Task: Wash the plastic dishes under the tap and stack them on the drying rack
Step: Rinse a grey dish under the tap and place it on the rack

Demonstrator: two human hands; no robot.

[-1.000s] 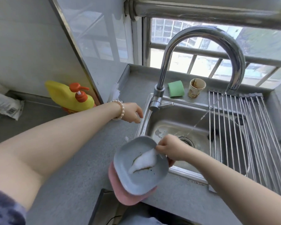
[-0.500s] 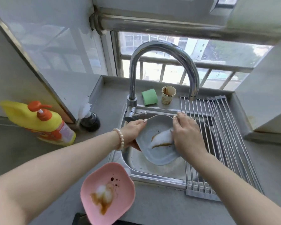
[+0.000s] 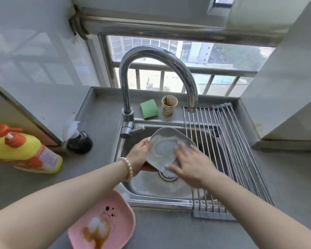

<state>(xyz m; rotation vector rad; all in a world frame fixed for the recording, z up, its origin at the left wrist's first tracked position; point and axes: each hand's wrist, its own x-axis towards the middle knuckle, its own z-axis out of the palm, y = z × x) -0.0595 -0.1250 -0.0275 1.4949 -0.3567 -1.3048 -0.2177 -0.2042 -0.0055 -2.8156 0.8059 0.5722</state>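
Over the sink (image 3: 151, 192), my left hand (image 3: 140, 156) grips the grey dish (image 3: 164, 147); my right hand (image 3: 190, 165) presses flat fingers (image 3: 184, 147) inside it.

You can read no text here. The bottle (image 3: 23, 151) has a label (image 3: 48, 157) and the cup (image 3: 169, 106) has some print, but both are too blurred for you to make out.

Daylight came through a barred window (image 3: 178, 76) behind a grey worktop (image 3: 285, 177). Glossy pale walls (image 3: 34, 60) flanked it at the left and right edges. Buildings showed outside.
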